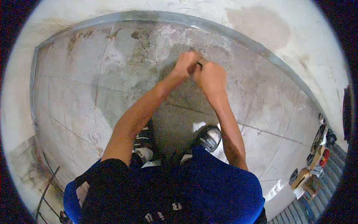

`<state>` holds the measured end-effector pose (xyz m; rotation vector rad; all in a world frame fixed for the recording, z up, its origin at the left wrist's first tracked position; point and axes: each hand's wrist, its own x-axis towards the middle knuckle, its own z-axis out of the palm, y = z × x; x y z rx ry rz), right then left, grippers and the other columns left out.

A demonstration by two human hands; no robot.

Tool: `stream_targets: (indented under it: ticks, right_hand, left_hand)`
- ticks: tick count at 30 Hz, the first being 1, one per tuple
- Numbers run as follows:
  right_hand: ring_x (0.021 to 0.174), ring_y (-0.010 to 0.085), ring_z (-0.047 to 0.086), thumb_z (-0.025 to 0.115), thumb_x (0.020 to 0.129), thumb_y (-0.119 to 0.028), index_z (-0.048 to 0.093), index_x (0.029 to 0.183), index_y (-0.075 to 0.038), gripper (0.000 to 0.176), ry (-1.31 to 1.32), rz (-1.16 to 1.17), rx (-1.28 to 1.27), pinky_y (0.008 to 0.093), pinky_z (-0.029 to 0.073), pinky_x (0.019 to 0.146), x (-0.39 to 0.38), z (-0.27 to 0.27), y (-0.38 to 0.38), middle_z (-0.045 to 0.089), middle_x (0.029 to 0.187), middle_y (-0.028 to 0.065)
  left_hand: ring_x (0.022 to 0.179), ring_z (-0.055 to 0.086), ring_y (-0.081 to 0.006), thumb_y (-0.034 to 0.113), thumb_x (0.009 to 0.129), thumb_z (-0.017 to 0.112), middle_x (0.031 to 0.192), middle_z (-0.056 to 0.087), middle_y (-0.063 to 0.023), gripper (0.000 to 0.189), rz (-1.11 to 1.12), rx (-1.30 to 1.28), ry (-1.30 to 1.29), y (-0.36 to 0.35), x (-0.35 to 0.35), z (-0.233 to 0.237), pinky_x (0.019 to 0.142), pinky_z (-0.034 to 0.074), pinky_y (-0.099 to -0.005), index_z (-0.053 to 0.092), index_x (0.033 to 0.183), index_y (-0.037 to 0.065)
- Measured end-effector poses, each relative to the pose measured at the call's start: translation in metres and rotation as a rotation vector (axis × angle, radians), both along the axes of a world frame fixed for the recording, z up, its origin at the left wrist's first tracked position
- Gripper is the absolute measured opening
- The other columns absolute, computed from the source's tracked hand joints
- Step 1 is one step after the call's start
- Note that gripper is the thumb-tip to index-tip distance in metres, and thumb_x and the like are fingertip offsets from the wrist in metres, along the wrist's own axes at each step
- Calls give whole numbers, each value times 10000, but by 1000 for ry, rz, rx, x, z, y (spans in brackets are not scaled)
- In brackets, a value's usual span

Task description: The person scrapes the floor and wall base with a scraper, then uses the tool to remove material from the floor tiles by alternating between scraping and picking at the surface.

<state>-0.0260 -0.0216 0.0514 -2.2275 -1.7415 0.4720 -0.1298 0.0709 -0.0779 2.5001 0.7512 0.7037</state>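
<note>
Straight out in front of me, my left hand (185, 64) and my right hand (211, 77) are brought close together above the floor. The fingers of both are curled into closed grips. A small dark thing (200, 64) shows at the gap between them, too little of it visible to name. Whatever else the fists hold is hidden by the fingers and slightly blurred.
Below lies a stained, tiled floor (268, 100) with a grey skirting edge (164, 15) along a pale wall (209, 7). My shoe (210, 138) is beneath my arms. Assorted items (302, 177) sit at the right by a ridged grey surface (328, 179). Thin dark rods (48, 186) stand lower left.
</note>
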Motion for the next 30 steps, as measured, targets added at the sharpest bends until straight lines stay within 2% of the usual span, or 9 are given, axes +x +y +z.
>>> stream_targets:
  ticks: [3,6,10,12,16,23,26,28,30]
  right_hand:
    - [640,349,641,558,813,-243,667,908,-118,192,2,-83,-66,465,511,586,-12,23,-38,640,672,170]
    - [641,345,641,555,816,-236,665,902,-121,182,20,8,-188,467,511,590,-19,8,-56,642,682,163]
    - [645,339,643,547,820,-251,667,905,-126,192,6,16,-192,464,514,600,-24,-6,-31,644,688,169]
    - [641,337,643,541,825,-259,668,903,-124,200,34,14,-92,462,515,598,-20,-16,-7,643,680,166]
    - [641,339,644,531,838,-265,653,903,-97,218,-1,47,-317,459,508,589,-38,2,-26,646,689,160]
    - [612,330,639,530,837,-261,636,982,-88,250,31,60,-239,448,501,560,-34,-16,-21,639,674,163]
    - [606,327,636,543,825,-255,651,979,-88,252,-9,64,-222,442,504,556,-45,-11,-33,639,668,160]
    - [605,325,639,554,812,-251,665,944,-88,237,-5,37,-194,443,506,555,-45,-17,-32,639,664,164]
    - [604,322,645,564,795,-247,678,891,-89,217,27,24,-132,447,509,555,-35,-26,-4,639,659,173]
  left_hand:
    - [768,599,-336,189,755,584,815,595,-140,152,75,-44,2,-47,-2,10,633,477,-451,593,856,76]
    - [749,591,-334,191,752,578,786,586,-122,133,121,-63,23,-86,-13,-5,628,468,-439,568,812,72]
    - [749,593,-337,171,742,578,783,585,-122,127,197,-147,36,-63,-15,-14,623,468,-444,520,767,61]
    - [751,594,-337,164,737,581,791,587,-124,130,295,-213,119,-38,-9,10,622,472,-446,506,756,59]
    - [702,583,-365,115,747,570,765,562,-153,95,182,4,-94,-65,-23,-14,588,473,-446,519,798,52]
    - [777,636,-312,144,767,587,895,638,-129,152,291,-187,148,-30,-20,14,646,532,-393,562,899,75]
    - [709,604,-343,135,747,591,810,598,-147,128,134,61,-48,-64,-35,-42,584,495,-414,537,840,65]
    - [673,588,-340,136,734,586,768,577,-139,130,218,71,43,-56,-31,-44,551,457,-438,525,822,63]
    - [679,596,-333,146,737,578,781,590,-135,141,252,-21,75,-28,-24,-10,553,455,-444,533,839,60]
